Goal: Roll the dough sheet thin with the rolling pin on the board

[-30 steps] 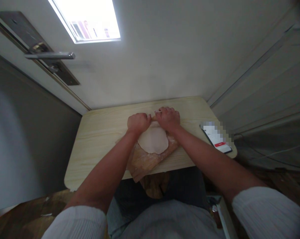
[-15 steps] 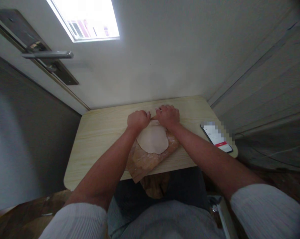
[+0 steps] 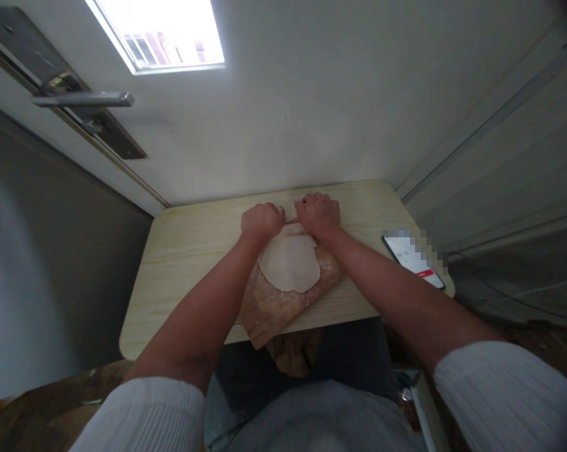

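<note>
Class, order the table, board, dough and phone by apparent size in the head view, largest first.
1. Table
2. Board, partly covered
3. Dough
4. Phone, partly pixelated

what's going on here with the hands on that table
A person's left hand and right hand are curled close together around a thin brown rod, mostly hidden by them, at the far edge of a flat, pale, roundish sheet of dough. The dough lies on a floured brown wooden board, whose near corner juts past the edge of the light wood-grain table. A dark-edged phone with a lit screen lies at the table's right end.
</note>
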`<state>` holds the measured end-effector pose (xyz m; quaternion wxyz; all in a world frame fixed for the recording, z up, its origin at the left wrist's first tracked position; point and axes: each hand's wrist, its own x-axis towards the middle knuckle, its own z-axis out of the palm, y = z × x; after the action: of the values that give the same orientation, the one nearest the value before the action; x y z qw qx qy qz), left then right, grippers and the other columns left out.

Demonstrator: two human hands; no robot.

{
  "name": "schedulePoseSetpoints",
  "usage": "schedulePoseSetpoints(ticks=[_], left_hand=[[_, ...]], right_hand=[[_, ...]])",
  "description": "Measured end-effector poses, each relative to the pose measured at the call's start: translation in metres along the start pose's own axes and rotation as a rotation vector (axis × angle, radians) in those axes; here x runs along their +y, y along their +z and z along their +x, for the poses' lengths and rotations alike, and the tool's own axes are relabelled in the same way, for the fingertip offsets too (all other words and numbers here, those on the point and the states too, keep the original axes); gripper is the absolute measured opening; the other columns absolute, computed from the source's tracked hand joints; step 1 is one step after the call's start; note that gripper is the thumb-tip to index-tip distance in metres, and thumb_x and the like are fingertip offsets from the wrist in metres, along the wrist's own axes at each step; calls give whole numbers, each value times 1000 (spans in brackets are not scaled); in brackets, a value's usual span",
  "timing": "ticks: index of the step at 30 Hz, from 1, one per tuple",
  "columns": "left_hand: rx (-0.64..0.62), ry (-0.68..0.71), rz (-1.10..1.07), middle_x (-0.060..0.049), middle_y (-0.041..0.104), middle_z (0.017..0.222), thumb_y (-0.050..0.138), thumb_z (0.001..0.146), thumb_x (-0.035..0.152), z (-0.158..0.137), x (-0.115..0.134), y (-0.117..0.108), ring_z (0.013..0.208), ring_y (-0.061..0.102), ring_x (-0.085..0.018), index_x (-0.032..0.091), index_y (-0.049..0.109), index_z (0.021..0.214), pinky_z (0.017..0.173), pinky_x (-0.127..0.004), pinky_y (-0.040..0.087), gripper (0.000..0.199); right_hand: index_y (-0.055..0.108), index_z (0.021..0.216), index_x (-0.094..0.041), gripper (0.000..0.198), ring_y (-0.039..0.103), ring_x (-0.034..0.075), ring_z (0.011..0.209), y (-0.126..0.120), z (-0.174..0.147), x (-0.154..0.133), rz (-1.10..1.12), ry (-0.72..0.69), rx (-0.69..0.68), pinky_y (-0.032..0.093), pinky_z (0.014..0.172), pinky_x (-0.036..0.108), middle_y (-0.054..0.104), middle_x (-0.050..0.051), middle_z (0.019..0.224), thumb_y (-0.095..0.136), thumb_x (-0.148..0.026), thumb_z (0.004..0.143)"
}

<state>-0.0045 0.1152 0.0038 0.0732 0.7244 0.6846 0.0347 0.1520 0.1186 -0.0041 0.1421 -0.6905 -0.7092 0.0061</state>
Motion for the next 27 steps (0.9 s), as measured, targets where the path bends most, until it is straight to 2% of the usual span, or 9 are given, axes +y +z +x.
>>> schedulePoseSetpoints(ticks=[13, 17, 20, 27], left_hand=[[10, 46, 26, -20, 73, 104, 22, 98, 48, 0, -1, 1, 95, 69, -31, 13, 74, 104, 81, -42, 51, 63], [6, 36, 24, -18, 73, 102, 22, 98, 47, -9, 1, 2, 94, 69, -32, 15, 72, 103, 80, -43, 51, 59], [53, 57, 21, -16, 71, 107, 25, 98, 44, -19, 2, 5, 96, 68, -32, 17, 67, 110, 79, -43, 52, 52], [156, 79, 42, -14, 63, 119, 29, 99, 42, -54, 7, 7, 113, 57, -31, 20, 59, 120, 86, -43, 49, 43]], right_hand=[[69, 108, -13, 50, 57, 32, 107, 3, 1, 2, -2, -1, -2, 41, 89, 45, 67, 18, 112, 32, -46, 100], [66, 117, -16, 46, 55, 32, 111, 1, -7, 2, -5, 18, -16, 40, 90, 46, 66, 17, 117, 35, -45, 99], [62, 125, -19, 45, 53, 32, 114, -1, -16, 2, -6, 18, -11, 39, 92, 46, 64, 15, 124, 38, -45, 98], [57, 133, -19, 45, 52, 31, 116, -4, -48, 3, -18, 4, 33, 33, 98, 48, 62, 15, 130, 40, -37, 96]])
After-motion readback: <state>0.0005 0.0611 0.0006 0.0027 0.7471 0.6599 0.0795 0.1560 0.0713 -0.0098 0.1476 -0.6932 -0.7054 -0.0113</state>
